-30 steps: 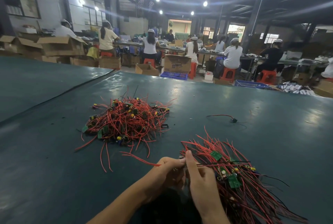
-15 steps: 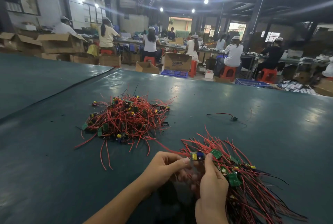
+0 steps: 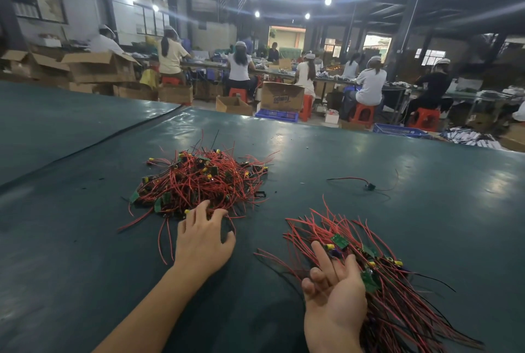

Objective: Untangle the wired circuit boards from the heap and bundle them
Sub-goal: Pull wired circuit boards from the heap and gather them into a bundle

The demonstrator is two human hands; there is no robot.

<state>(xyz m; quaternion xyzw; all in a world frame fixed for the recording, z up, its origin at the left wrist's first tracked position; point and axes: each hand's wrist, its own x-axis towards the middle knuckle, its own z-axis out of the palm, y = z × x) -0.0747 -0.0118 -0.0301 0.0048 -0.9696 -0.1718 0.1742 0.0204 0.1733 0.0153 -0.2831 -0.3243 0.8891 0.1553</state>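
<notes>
A tangled heap (image 3: 199,179) of red-wired green circuit boards lies on the dark green table (image 3: 369,159), left of middle. My left hand (image 3: 203,239) reaches to the heap's near edge, fingers spread, fingertips on the wires. To the right lies a sorted bundle (image 3: 377,276) of boards with straighter red and black wires fanned toward the lower right. My right hand (image 3: 332,293) rests against the bundle's left side, palm up, with fingers loosely bent and nothing pinched.
One loose wired part (image 3: 369,186) lies alone on the table at the right, beyond the bundle. A seam (image 3: 85,148) runs diagonally across the table at the left. Past the far edge sit several workers, cardboard boxes (image 3: 281,96) and orange stools.
Both hands were together at the bundle's left end, handling a board. My left hand has moved left and forward to the heap; my right hand has opened beside the bundle.
</notes>
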